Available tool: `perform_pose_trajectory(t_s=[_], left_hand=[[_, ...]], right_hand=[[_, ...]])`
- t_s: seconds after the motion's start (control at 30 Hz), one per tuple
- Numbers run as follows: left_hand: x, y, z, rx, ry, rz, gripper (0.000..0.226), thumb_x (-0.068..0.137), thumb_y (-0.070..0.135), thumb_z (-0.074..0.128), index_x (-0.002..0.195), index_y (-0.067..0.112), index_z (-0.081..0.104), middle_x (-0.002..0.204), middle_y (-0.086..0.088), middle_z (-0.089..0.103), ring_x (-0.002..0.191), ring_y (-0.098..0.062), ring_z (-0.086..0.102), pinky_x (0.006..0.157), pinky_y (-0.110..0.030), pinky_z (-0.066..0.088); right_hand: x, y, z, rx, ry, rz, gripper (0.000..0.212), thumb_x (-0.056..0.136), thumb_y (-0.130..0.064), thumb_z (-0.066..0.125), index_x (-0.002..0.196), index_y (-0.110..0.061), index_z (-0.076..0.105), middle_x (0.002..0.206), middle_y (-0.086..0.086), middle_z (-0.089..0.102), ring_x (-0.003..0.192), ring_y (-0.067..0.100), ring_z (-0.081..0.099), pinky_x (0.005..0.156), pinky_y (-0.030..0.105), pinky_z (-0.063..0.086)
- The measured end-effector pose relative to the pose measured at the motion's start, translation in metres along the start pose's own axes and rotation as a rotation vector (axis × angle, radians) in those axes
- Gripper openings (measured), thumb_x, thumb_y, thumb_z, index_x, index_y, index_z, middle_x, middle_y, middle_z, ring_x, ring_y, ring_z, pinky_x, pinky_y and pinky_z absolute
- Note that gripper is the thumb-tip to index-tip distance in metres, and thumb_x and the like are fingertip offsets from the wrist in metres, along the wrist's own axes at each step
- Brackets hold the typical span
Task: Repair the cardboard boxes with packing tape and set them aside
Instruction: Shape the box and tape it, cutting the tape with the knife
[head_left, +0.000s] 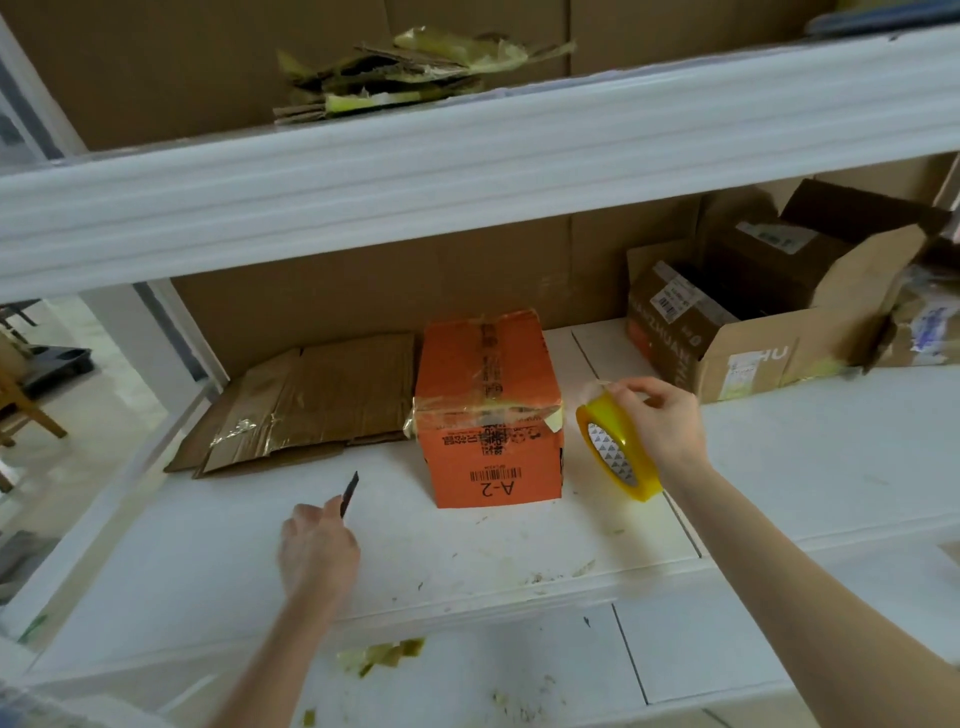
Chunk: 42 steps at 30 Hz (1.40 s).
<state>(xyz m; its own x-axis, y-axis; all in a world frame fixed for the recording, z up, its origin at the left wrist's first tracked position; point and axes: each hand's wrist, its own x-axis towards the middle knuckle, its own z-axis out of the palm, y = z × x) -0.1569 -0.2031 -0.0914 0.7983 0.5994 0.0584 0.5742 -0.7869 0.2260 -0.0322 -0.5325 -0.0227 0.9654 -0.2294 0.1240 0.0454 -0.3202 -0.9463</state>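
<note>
An orange cardboard box marked A-2 stands on the white shelf, with clear tape along its top seam and around its upper front edge. To its right my right hand holds a yellow roll of packing tape upright, fingers pinching the top of the roll. Left of the box and nearer to me, my left hand grips a dark knife blade that points up and away. Neither hand touches the box.
A flattened brown carton lies left of the orange box. An open brown box with smaller parcels inside stands at the back right. Torn cardboard and tape scraps lie on the upper shelf. Tape bits litter the front ledge.
</note>
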Motion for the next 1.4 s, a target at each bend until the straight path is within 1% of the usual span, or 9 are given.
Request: perform_pose_trajectory(t_s=[0.1,0.17,0.27,0.43,0.6,0.73,0.83,1.1,1.4], left_hand=[[-0.012,0.04,-0.028,-0.24,0.305,0.289,0.027,0.089,0.01,0.061,0.115,0.01,0.064,0.111,-0.011,0.056,0.101,-0.029,0.054,0.083,-0.043,0.046],[-0.028,0.089,-0.054,-0.512,0.4,0.534,0.017,0.088,0.013,0.061,0.104,0.013,0.067,0.098,0.001,0.06,0.087,-0.012,0.057,0.074,-0.03,0.05],[-0.05,0.167,-0.08,-0.682,0.249,0.709,0.025,0.085,0.031,0.061,0.108,0.021,0.065,0.092,0.012,0.059,0.081,0.0,0.057,0.073,-0.017,0.049],[-0.059,0.235,-0.081,-0.727,-0.103,0.699,0.023,0.083,0.028,0.071,0.104,0.03,0.061,0.086,0.013,0.064,0.081,-0.005,0.061,0.075,-0.025,0.05],[-0.058,0.252,-0.072,-0.774,-0.102,0.677,0.026,0.082,0.016,0.072,0.075,0.036,0.056,0.064,0.007,0.064,0.061,-0.008,0.059,0.063,-0.028,0.05],[-0.055,0.26,-0.073,-0.74,-0.1,0.707,0.023,0.083,0.011,0.069,0.08,0.034,0.071,0.073,0.013,0.067,0.071,-0.007,0.063,0.069,-0.029,0.054],[-0.063,0.261,-0.067,-0.769,-0.095,0.71,0.022,0.086,0.01,0.065,0.088,0.029,0.077,0.081,0.016,0.066,0.068,0.0,0.06,0.07,-0.017,0.049],[-0.063,0.26,-0.068,-0.542,-0.056,0.7,0.012,0.082,0.021,0.073,0.094,0.02,0.076,0.079,0.009,0.059,0.076,-0.007,0.055,0.069,-0.02,0.043],[-0.064,0.262,-0.067,-0.001,0.255,0.815,0.017,0.091,0.046,0.055,0.087,0.032,0.064,0.107,0.006,0.04,0.102,-0.017,0.038,0.065,-0.029,0.032]], right_hand=[[-0.004,0.0,-0.004,-0.003,0.0,-0.011,0.017,0.087,-0.034,0.063,0.071,-0.041,0.066,0.083,-0.021,0.064,0.082,0.009,0.059,0.069,0.029,0.051],[-0.007,-0.002,-0.007,-0.001,0.003,-0.02,0.017,0.086,-0.035,0.063,0.07,-0.041,0.068,0.081,-0.022,0.065,0.08,0.006,0.06,0.067,0.029,0.053],[-0.014,-0.005,-0.014,-0.004,0.009,-0.055,0.018,0.085,-0.036,0.063,0.069,-0.044,0.069,0.081,-0.021,0.066,0.077,0.006,0.059,0.063,0.027,0.051],[-0.025,-0.008,-0.032,-0.011,0.003,-0.148,0.016,0.084,-0.038,0.065,0.069,-0.043,0.068,0.079,-0.014,0.068,0.075,0.004,0.06,0.064,0.027,0.049],[-0.024,-0.005,-0.062,0.008,-0.254,-0.195,0.02,0.082,-0.033,0.074,0.095,-0.045,0.064,0.085,-0.021,0.065,0.082,0.0,0.062,0.073,0.018,0.05],[-0.024,0.001,-0.068,0.062,-0.397,-0.174,0.05,0.082,-0.023,0.076,0.128,-0.031,0.057,0.109,-0.009,0.066,0.1,0.008,0.062,0.091,0.032,0.052],[-0.02,0.004,-0.066,-0.071,-0.366,-0.213,0.064,0.085,-0.025,0.073,0.143,-0.026,0.045,0.119,-0.012,0.053,0.108,0.007,0.051,0.088,0.021,0.04],[-0.018,0.012,-0.063,-0.139,-0.348,-0.258,0.063,0.082,-0.034,0.075,0.139,-0.03,0.048,0.114,0.0,0.062,0.099,0.016,0.058,0.087,0.033,0.05],[-0.016,0.015,-0.059,-0.283,-0.304,-0.342,0.057,0.082,-0.04,0.072,0.133,-0.033,0.05,0.111,-0.001,0.064,0.101,0.022,0.058,0.082,0.034,0.049]])
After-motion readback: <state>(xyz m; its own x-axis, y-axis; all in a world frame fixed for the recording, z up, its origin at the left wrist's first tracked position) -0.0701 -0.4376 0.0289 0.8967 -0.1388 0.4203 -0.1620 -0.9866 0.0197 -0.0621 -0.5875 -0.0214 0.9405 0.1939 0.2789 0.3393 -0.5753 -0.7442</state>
